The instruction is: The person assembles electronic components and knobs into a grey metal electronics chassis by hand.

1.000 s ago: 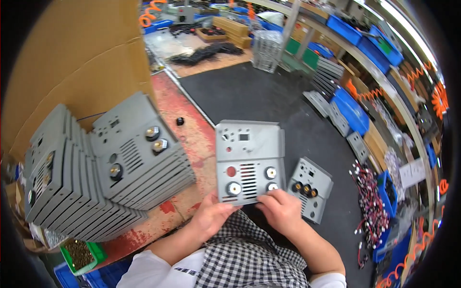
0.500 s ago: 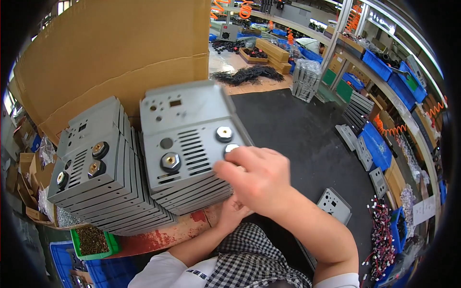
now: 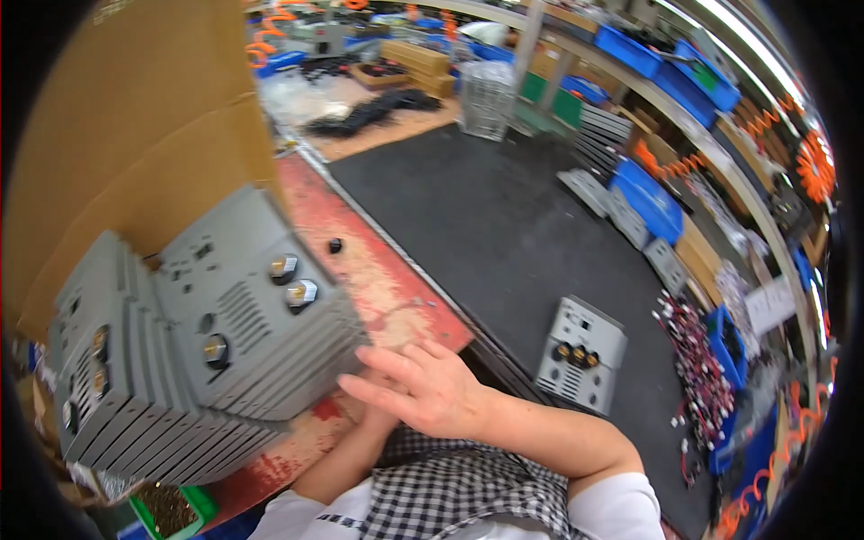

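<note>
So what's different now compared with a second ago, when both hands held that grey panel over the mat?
The grey metal front panel with brass knobs went left onto the leaning stack of matching panels and was let go. The right hand is open and empty beside it; the left hand is hidden beneath it. The small grey panel with three knobs stayed flat on the black mat.

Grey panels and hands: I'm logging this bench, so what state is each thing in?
Stacked grey panels: leaning in a slanted pile, knobs fitted.
Single grey panel: flat on the black mat, apart.
Right hand: open, empty, by the stack.
Left hand: mostly hidden.
Black knob: loose on the red surface.
</note>
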`<state>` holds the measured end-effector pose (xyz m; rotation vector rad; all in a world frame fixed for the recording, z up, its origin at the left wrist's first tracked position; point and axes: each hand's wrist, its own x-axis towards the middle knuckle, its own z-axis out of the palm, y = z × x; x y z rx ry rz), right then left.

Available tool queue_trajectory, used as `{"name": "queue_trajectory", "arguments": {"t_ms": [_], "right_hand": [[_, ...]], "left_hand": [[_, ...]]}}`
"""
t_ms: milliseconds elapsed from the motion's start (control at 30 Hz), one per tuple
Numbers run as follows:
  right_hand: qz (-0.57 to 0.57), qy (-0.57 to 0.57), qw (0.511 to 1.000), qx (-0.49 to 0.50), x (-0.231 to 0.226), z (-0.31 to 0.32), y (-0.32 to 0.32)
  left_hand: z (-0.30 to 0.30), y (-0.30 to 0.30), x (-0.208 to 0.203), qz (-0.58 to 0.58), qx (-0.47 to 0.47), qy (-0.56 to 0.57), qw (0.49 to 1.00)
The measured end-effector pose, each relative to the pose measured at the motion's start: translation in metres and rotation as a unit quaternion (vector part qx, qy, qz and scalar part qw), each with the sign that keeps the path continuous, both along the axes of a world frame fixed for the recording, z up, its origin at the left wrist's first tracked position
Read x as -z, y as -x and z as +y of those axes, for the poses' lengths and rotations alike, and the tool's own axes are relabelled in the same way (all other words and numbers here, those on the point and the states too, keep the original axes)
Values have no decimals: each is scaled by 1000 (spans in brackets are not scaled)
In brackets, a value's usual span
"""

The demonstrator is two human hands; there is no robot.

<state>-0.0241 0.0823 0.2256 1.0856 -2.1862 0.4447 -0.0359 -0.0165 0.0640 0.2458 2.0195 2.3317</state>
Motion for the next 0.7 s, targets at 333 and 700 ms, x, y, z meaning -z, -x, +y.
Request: {"name": "queue_trajectory", "arguments": {"t_ms": [333,700], "right_hand": [[-142,-4,873,466,68,195,-157],[-155,41,926,341,99,159,-135]], "left_hand": [[28,-17,-16,55,128,-136,981],[78,-42,14,-266,412,-155,858]]}}
